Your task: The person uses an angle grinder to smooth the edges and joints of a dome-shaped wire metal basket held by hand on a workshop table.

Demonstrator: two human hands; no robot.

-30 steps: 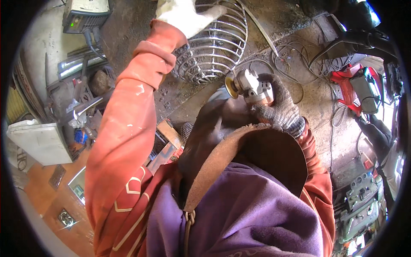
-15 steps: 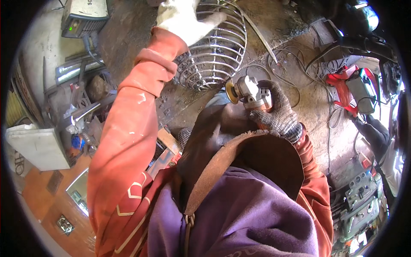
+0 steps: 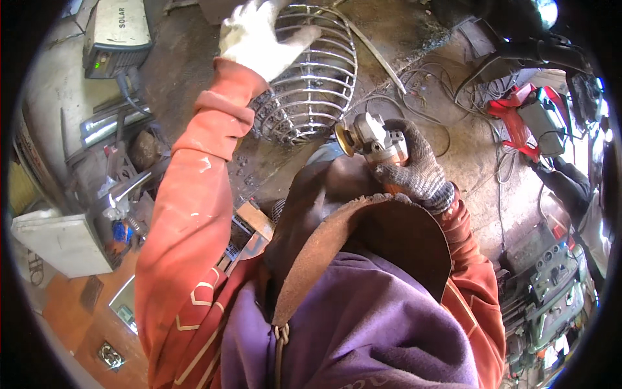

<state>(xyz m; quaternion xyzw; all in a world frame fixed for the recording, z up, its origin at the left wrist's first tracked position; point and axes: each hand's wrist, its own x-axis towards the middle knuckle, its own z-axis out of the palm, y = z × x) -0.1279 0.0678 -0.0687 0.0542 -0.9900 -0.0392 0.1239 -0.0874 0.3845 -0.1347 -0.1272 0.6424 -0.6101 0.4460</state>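
Observation:
A round cage of curved metal bars [image 3: 324, 85] stands on the floor at the top of the view. My left hand [image 3: 258, 44], in a white glove, is at its left side with fingers spread and thumb stretched over the bars; whether it touches them I cannot tell. In a grey knitted glove, my right hand [image 3: 418, 165] is wrapped round an angle grinder [image 3: 387, 146]. The grinder's yellowish disc [image 3: 346, 138] faces left, close to the cage's lower edge. Below the grinder is my dark-covered knee [image 3: 337, 178].
At upper left is a box-shaped power unit [image 3: 118, 42] with a green light. Metal scraps [image 3: 123, 149] and a white panel [image 3: 61, 241] lie left. Cables [image 3: 447, 84] cross the floor on the right, near a red-framed machine [image 3: 541, 123]. Another person's dark sleeve [image 3: 567, 181] shows at far right.
The whole view has shifted slightly, so the cage and both hands appear a little further left. More of my left hand's spread fingers shows. My right hand keeps hold of the angle grinder.

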